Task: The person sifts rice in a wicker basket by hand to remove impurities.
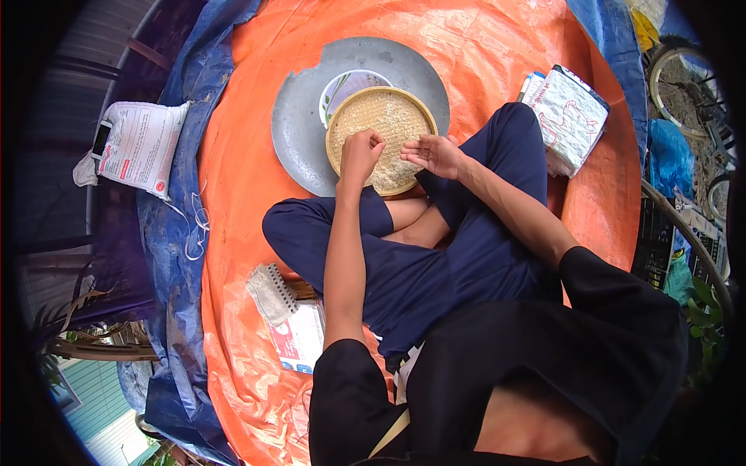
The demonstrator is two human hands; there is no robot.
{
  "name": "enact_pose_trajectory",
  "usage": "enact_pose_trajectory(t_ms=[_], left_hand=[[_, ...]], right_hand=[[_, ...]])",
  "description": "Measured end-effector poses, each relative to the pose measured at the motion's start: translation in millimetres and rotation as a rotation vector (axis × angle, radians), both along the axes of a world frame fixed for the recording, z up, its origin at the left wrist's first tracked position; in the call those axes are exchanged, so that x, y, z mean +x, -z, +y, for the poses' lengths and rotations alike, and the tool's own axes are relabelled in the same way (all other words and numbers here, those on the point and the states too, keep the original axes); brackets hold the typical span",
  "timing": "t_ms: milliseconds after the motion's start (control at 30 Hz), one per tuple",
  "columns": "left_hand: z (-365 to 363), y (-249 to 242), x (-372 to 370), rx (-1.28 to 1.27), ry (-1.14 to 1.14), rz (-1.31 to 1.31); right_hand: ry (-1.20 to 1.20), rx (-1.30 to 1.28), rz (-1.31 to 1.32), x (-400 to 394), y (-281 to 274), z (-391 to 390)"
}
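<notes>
Currently, the left hand (362,154) is curled, contents indiscernible; the right hand (439,158) is open, holding nothing visible. Basket (381,90) of grain (381,118) overlaps the bowl (340,85), near side; knocking it could cause spillage.

A creased orange tarpaulin (241,155) covers the ground, with bluish sheeting (175,287) along its left side and at the upper right. On the left a wall of ribbed grey panels (78,101) stands in shade, crossed by dark bars. Pale green siding (101,388) shows at the lower left, brightly lit. Along the right edge are a bicycle wheel (660,85), a black crate (657,252) and green leaves (703,326). Daylight puts soft sheens on the orange folds.
</notes>
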State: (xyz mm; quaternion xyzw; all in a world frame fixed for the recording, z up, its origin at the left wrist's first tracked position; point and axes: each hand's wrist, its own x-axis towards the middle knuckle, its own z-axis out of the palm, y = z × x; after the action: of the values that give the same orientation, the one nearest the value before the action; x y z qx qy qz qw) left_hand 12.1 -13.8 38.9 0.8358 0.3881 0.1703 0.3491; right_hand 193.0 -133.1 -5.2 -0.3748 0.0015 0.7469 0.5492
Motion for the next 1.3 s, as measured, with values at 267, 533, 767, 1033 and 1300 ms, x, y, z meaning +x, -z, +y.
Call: enact_pose_trajectory(t_ms=[267,533,767,1033,1300], left_hand=[[8.8,9.5,-13.6,0.031,0.014,0.261],[22.4,-16.4,-47.1,0.118,-0.103,0.224],[-24.2,-47.2,-68.9,-0.027,-0.162,0.145],[-22.3,-32.4,-65.0,0.034,-0.156,0.145],[-15.5,-32.1,-68.4,-0.013,-0.163,0.214]], right_hand=[[-0.038,-0.012,-0.096,-4.0,5.7,-3.3],[0.11,-0.08,-0.244,5.5,-6.0,19.4],[0.096,0.071,-0.512,15.1,-47.4,139.4],[-0.491,0.434,-1.589,8.3,-13.3,245.0],[-0.79,0.7,-1.843,-15.5,-10.3,248.5]])
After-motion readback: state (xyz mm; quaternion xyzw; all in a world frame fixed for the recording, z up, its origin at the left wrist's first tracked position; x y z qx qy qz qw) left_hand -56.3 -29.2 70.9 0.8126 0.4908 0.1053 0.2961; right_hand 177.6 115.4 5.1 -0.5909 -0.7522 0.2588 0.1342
